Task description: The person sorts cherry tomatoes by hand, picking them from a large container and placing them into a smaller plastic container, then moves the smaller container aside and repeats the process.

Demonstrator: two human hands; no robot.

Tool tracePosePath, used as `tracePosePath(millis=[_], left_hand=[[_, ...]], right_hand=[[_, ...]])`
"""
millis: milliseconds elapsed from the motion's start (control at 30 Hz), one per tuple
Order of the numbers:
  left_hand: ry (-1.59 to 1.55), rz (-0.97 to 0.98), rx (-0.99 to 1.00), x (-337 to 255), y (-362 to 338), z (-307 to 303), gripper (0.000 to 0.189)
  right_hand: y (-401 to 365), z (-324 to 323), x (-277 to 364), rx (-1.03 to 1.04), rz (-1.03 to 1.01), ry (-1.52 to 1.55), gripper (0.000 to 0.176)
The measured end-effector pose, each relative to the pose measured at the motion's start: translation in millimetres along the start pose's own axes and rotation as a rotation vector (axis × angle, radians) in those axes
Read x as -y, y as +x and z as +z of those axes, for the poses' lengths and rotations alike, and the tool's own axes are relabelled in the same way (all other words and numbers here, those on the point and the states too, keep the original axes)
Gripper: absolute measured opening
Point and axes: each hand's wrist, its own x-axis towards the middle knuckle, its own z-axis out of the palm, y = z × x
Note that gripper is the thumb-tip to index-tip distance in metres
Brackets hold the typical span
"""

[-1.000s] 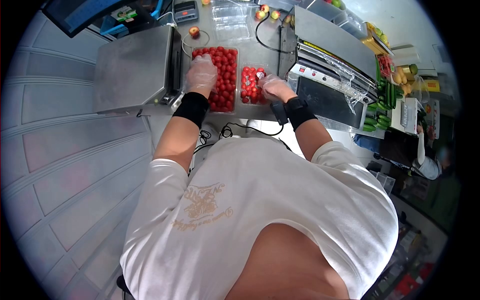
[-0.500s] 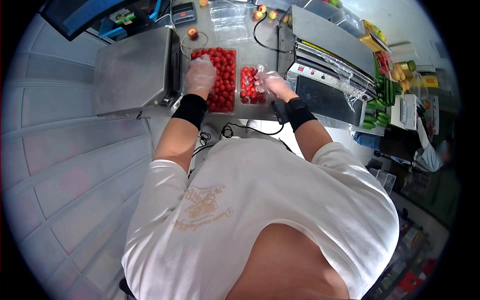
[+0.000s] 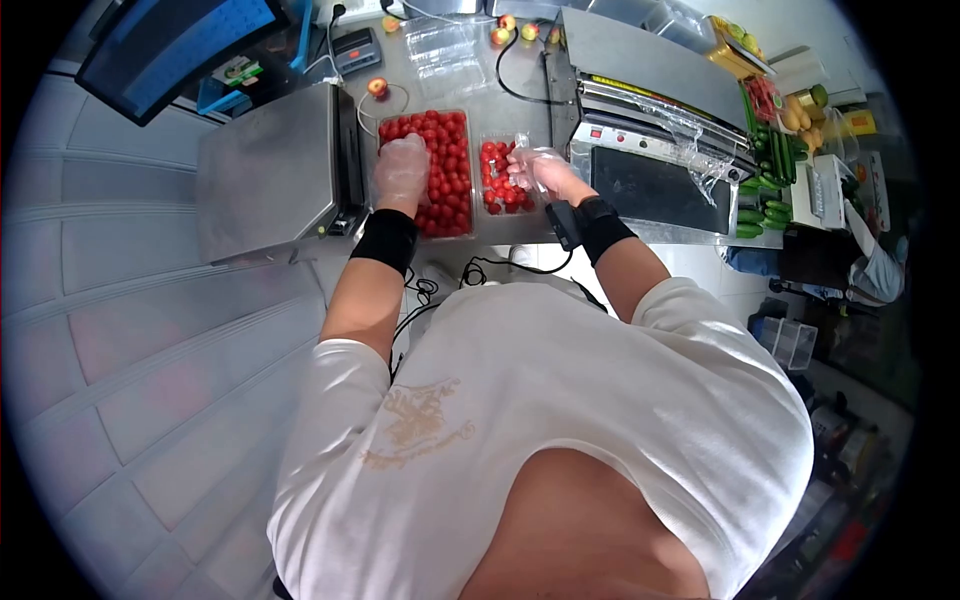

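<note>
A large clear tray full of small red tomatoes stands on the metal counter. My left hand, in a clear plastic glove, rests over its left side, and its fingertips are hidden. Right of it is a smaller clear tray with several red tomatoes. At that tray's right edge is my right hand, also gloved, with its fingers bent over the tomatoes; whether it holds one is too small to tell.
A metal-topped box stands at the left, below a monitor. The wrapping machine is at the right, with cucumbers beyond it. Clear empty trays and an apple lie behind. Another person is at the far right.
The view has shifted slightly, so the counter sits a little lower and more of the monitor shows. Both hands remain at the same trays, with little change in pose.
</note>
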Motion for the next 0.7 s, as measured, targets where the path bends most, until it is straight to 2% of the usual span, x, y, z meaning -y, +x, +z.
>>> tracePosePath(millis=[167, 233, 267, 333, 400, 467, 500, 533, 600, 633, 667, 700], left_hand=[[-0.010, 0.065, -0.041, 4, -3, 2, 0.017], [-0.170, 0.059, -0.175, 10, -3, 5, 0.029], [-0.168, 0.062, -0.170, 10, -4, 2, 0.029], [-0.361, -0.120, -0.269, 12, -8, -6, 0.029], [-0.385, -0.095, -0.325, 15, -12, -17, 0.026], [-0.718, -0.242, -0.381, 16, -17, -29, 0.024], [-1.156, -0.282, -0.335, 25, -9, -20, 0.022], [-1.148, -0.282, -0.338, 37, -12, -11, 0.022], [-1.947, -0.543, 0.112, 26, -33, -59, 0.024], [-2.203, -0.469, 0.330, 39, -36, -49, 0.028], [-2.198, -0.470, 0.322, 34, -40, -57, 0.028], [-2.299, -0.430, 0.359, 22, -48, -69, 0.028]], right_hand=[[-4, -2, 2, 0.028, -0.016, -0.016, 0.026], [-10, -3, 4, 0.038, -0.020, 0.032, 0.027], [-12, -4, 5, 0.050, -0.024, 0.074, 0.028], [-12, -8, 7, 0.056, -0.036, 0.061, 0.029], [-12, -8, 12, 0.076, -0.025, 0.097, 0.035], [-24, -2, 15, 0.042, -0.029, 0.143, 0.034], [-31, 3, 18, 0.035, -0.033, 0.162, 0.033], [-33, 6, 20, 0.030, -0.037, 0.180, 0.031], [-28, 8, 15, 0.127, -0.045, 0.256, 0.028], [-29, 14, 16, 0.184, -0.023, 0.301, 0.027], [-34, 23, 18, 0.240, -0.001, 0.346, 0.027], [-43, 34, 22, 0.200, 0.020, 0.341, 0.026]])
